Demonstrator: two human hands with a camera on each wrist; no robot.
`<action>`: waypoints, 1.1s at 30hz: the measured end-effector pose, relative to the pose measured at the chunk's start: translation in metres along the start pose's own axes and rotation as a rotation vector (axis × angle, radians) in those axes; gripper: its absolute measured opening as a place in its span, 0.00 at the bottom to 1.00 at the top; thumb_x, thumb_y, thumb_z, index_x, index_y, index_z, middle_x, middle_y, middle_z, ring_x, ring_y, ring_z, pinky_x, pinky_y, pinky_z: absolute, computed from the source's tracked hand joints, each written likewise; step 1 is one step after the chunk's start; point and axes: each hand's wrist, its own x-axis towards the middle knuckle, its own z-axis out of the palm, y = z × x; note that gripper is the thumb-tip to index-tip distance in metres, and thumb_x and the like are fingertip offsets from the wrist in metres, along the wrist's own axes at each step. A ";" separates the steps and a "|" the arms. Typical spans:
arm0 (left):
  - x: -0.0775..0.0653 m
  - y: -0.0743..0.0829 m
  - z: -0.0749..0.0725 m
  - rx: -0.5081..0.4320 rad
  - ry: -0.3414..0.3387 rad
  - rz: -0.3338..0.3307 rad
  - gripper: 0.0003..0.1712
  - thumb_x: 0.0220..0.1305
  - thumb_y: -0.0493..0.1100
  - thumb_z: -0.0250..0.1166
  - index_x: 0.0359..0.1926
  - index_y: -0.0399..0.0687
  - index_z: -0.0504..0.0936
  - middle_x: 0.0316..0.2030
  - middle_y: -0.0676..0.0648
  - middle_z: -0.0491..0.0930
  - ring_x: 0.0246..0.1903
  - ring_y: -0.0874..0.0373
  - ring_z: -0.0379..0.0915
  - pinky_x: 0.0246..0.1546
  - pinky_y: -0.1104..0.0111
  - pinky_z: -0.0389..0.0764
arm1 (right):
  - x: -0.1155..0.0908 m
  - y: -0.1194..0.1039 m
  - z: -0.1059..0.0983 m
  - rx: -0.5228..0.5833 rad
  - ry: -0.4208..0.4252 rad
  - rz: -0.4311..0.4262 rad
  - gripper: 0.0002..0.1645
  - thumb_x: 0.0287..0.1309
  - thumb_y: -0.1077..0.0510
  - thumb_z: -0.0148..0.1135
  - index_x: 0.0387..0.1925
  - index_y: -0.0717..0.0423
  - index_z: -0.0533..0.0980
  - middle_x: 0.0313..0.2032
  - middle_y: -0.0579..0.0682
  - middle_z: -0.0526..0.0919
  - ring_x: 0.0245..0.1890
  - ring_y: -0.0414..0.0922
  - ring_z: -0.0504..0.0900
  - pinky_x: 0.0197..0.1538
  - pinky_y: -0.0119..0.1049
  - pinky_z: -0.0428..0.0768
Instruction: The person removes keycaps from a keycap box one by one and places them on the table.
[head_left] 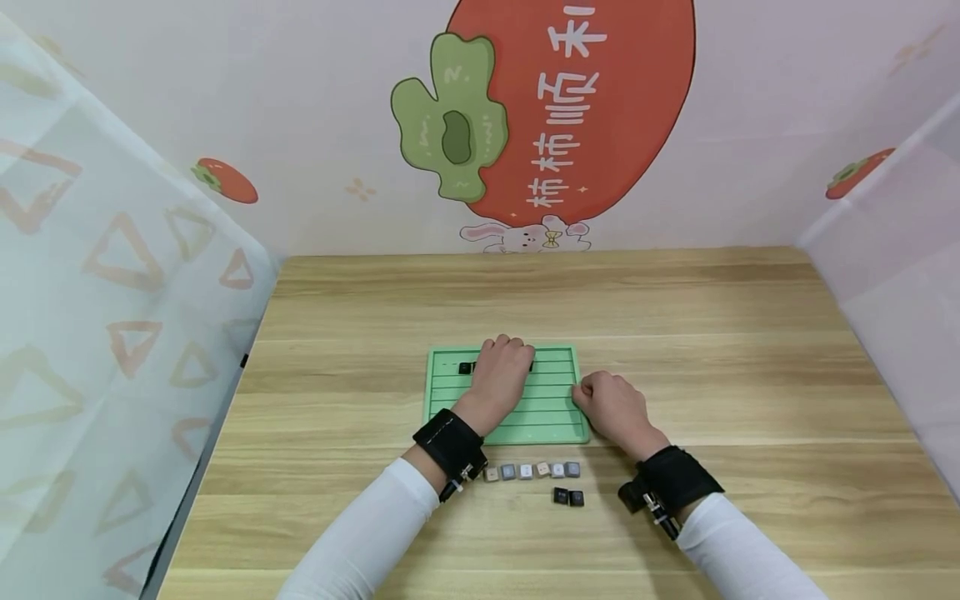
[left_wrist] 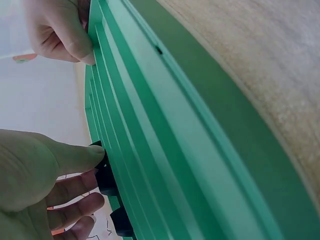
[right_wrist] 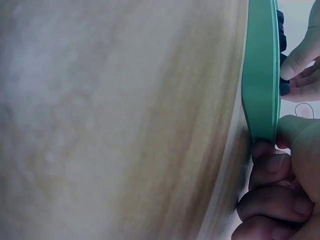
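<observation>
A green tray (head_left: 536,434) with ridged rows lies on the table. My left hand (head_left: 504,377) is over its far rows, with thumb and fingers pinching a black keycap (left_wrist: 106,179) in a row. Another black keycap (left_wrist: 122,222) sits beside it in the left wrist view. At the row's left end a black keycap (head_left: 465,368) shows in the head view; the hand hides part of the row. My right hand (head_left: 613,408) grips the tray's right edge, thumb on the rim and curled fingers against the side wall (right_wrist: 262,75).
In front of the tray stands a row of several pale and grey keycaps (head_left: 526,472). Two black keycaps (head_left: 568,497) lie nearer to me. The wooden table (head_left: 712,333) is bounded by a printed backdrop (head_left: 322,125) behind and at the sides.
</observation>
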 end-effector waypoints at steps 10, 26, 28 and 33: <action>0.001 0.002 -0.005 -0.021 0.034 0.006 0.10 0.62 0.34 0.59 0.35 0.53 0.84 0.30 0.52 0.79 0.30 0.56 0.69 0.32 0.65 0.69 | 0.000 0.001 0.000 0.005 0.000 0.001 0.27 0.62 0.50 0.52 0.08 0.49 0.58 0.10 0.41 0.54 0.11 0.40 0.56 0.17 0.33 0.53; -0.008 0.007 -0.024 -0.063 0.066 0.026 0.08 0.56 0.46 0.66 0.38 0.53 0.85 0.33 0.52 0.81 0.35 0.55 0.73 0.35 0.64 0.72 | 0.001 0.001 0.000 -0.009 -0.001 -0.002 0.28 0.62 0.50 0.53 0.08 0.49 0.58 0.10 0.41 0.54 0.11 0.40 0.56 0.17 0.32 0.53; -0.010 0.008 -0.025 -0.063 0.078 0.034 0.07 0.56 0.45 0.66 0.37 0.53 0.85 0.33 0.52 0.81 0.35 0.54 0.74 0.35 0.64 0.72 | 0.001 0.001 0.000 -0.006 -0.002 -0.002 0.28 0.62 0.50 0.53 0.08 0.49 0.58 0.10 0.41 0.54 0.11 0.40 0.56 0.17 0.32 0.53; -0.017 0.008 -0.025 -0.062 0.097 0.045 0.07 0.57 0.45 0.66 0.36 0.53 0.85 0.32 0.52 0.81 0.34 0.55 0.74 0.33 0.65 0.71 | 0.001 0.001 0.001 -0.001 0.005 -0.014 0.28 0.61 0.50 0.53 0.08 0.49 0.58 0.10 0.41 0.53 0.11 0.40 0.55 0.17 0.32 0.53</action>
